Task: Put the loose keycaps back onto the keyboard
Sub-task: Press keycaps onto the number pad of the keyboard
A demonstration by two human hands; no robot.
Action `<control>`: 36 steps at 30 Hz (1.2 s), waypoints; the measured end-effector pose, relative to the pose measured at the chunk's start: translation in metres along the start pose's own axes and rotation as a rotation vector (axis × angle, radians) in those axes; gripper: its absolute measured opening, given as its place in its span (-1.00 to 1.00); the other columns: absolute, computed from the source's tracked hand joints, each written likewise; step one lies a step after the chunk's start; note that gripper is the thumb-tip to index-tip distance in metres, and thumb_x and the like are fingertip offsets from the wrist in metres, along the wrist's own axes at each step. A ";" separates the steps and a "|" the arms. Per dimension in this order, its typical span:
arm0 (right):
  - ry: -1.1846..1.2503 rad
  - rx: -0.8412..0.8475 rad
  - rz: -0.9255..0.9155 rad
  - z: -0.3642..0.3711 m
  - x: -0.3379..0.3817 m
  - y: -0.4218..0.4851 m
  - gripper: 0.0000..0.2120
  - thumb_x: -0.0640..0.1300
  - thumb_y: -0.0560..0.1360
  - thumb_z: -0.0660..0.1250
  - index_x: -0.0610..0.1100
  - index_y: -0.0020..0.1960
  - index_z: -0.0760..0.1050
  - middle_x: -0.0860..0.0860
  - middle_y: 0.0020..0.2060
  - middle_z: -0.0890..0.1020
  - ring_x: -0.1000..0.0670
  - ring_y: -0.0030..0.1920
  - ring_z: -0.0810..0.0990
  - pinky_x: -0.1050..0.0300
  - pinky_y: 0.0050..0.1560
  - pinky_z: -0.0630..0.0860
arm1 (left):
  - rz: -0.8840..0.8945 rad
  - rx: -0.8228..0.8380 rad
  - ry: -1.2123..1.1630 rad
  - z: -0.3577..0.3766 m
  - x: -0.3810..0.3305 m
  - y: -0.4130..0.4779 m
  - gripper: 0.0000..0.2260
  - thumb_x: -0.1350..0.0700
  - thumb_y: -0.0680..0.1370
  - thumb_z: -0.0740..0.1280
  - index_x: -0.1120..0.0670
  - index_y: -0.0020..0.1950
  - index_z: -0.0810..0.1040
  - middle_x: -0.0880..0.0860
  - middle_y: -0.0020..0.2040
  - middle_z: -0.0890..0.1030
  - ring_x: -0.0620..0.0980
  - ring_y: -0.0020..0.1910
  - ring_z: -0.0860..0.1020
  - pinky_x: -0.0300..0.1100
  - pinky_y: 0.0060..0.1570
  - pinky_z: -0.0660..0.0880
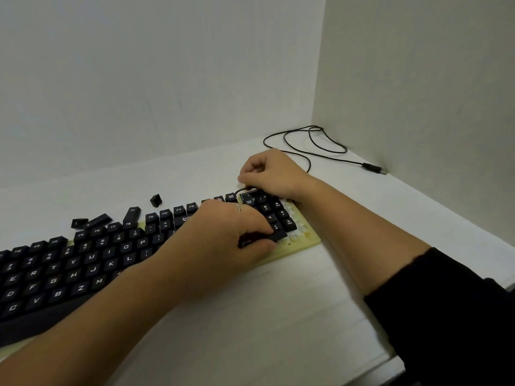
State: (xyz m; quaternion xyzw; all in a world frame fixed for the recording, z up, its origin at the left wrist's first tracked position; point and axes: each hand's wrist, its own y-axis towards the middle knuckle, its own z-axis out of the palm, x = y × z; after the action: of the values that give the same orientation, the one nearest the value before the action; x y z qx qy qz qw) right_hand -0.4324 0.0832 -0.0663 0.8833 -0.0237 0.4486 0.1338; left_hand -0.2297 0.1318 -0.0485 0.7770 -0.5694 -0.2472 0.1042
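A black keyboard (92,263) on a yellowish base (306,242) runs from the lower left to the middle of the table. At the number pad's near edge my left hand (223,235) pinches a wide black keycap (274,235), thumb below and fingers on top. Bare white switch posts show along the pad's right side. My right hand (274,174) rests on the keyboard's far right corner with its fingers curled; nothing shows in it. Several loose keycaps lie behind the function row: one (156,200), a long one (100,220), another (79,222) and one (132,214).
The keyboard's black cable (315,143) loops over the white table (278,316) to a USB plug (374,168) near the right wall. Walls close in behind and to the right. The table's front edge runs at the lower right.
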 end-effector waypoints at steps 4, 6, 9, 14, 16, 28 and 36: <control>0.007 0.001 0.004 0.000 0.000 0.000 -0.94 -0.17 0.45 0.46 -0.11 -0.19 0.67 0.12 -0.41 0.66 0.22 -0.39 0.58 0.34 -0.25 0.48 | 0.059 -0.057 0.029 0.004 -0.003 0.000 -0.89 0.04 0.42 0.44 0.05 -0.15 0.73 -0.11 -0.18 0.71 -0.19 -0.20 0.61 -0.26 -0.16 0.48; 0.014 0.000 0.008 0.000 -0.001 0.001 -0.95 -0.17 0.45 0.46 -0.13 -0.18 0.68 0.08 -0.37 0.69 0.17 -0.34 0.61 0.27 -0.19 0.53 | 0.057 -0.090 0.050 0.008 -0.005 -0.001 -0.91 0.08 0.40 0.46 0.07 -0.20 0.73 -0.09 -0.22 0.71 -0.17 -0.26 0.62 -0.21 -0.21 0.50; 0.013 -0.003 0.009 0.001 -0.003 0.001 -0.94 -0.17 0.45 0.46 -0.15 -0.16 0.68 0.08 -0.37 0.68 0.15 -0.33 0.61 0.24 -0.17 0.54 | 0.036 -0.104 0.088 0.014 -0.006 -0.003 -0.90 0.09 0.41 0.42 0.08 -0.25 0.70 -0.03 -0.29 0.68 -0.03 -0.30 0.65 -0.10 -0.29 0.57; 0.009 -0.004 0.009 0.001 -0.002 0.002 -0.94 -0.16 0.45 0.46 -0.13 -0.17 0.68 0.14 -0.43 0.65 0.20 -0.38 0.57 0.28 -0.21 0.48 | 0.040 -0.143 0.141 0.021 -0.008 -0.003 -0.88 0.14 0.41 0.41 0.14 -0.31 0.64 0.04 -0.34 0.65 0.08 -0.33 0.62 -0.06 -0.35 0.58; 0.015 -0.002 0.010 0.001 -0.003 0.002 -0.94 -0.16 0.45 0.46 -0.13 -0.17 0.68 0.13 -0.42 0.65 0.20 -0.38 0.56 0.28 -0.22 0.47 | 0.048 -0.156 0.139 0.021 -0.008 -0.004 -0.88 0.17 0.41 0.42 0.15 -0.33 0.63 0.05 -0.34 0.64 0.10 -0.33 0.61 -0.05 -0.37 0.57; 0.030 0.003 0.019 0.001 -0.003 0.002 -0.94 -0.16 0.45 0.45 -0.14 -0.16 0.68 0.04 -0.33 0.70 0.12 -0.29 0.62 0.18 -0.13 0.56 | 0.071 -0.194 0.054 0.018 -0.007 -0.004 -0.96 0.20 0.36 0.45 0.13 -0.30 0.64 0.01 -0.32 0.65 0.04 -0.33 0.62 -0.07 -0.35 0.57; 0.020 0.002 0.019 0.001 -0.002 0.001 -0.94 -0.17 0.46 0.45 -0.15 -0.16 0.68 0.06 -0.33 0.69 0.12 -0.27 0.63 0.26 -0.15 0.55 | 0.069 -0.143 0.092 0.021 -0.009 -0.003 -0.92 0.20 0.38 0.40 0.14 -0.32 0.60 0.04 -0.32 0.62 0.10 -0.30 0.59 -0.03 -0.35 0.55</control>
State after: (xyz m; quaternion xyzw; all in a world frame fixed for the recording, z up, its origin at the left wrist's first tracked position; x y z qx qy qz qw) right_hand -0.4335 0.0820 -0.0683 0.8787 -0.0303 0.4587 0.1288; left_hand -0.2397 0.1436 -0.0655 0.7581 -0.5712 -0.2478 0.1938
